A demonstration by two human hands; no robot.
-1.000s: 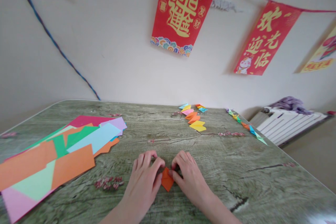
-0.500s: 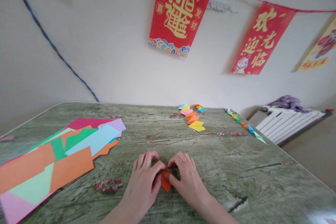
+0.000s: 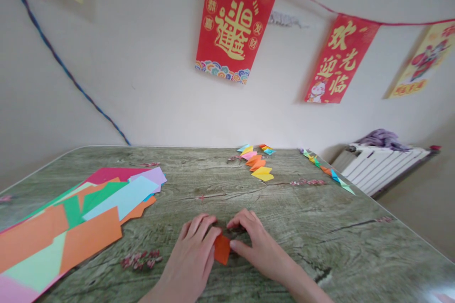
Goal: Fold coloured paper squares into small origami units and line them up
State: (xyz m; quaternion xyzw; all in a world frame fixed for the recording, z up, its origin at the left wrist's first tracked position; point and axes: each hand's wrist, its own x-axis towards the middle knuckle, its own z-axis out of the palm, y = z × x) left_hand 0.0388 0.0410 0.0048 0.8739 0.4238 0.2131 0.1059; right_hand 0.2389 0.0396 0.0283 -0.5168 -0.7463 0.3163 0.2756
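Note:
A small folded piece of orange paper (image 3: 222,249) lies on the table in front of me, between my hands. My left hand (image 3: 192,258) grips its left side and keeps it against the tabletop, the thumb and bent fingers partly covering it. On the other side is my right hand (image 3: 261,248), its thumb tip at the paper's right edge. The right index finger is curled and held apart from the thumb, with a gap between them. The hands hide some of the paper's edges, so its full shape cannot be made out.
Overlapping coloured paper sheets (image 3: 92,234) spread across the left side. Folded paper pieces (image 3: 263,173) form a row at the back, beside a smaller group (image 3: 267,149). A folded paper chain (image 3: 326,170) runs along the right edge. A white radiator (image 3: 387,163) stands beyond the table (image 3: 170,199).
My right hand has drawn slightly away to the right, its thumb shifting from the paper's face to its edge. More of the orange paper shows. The view has also tilted a little.

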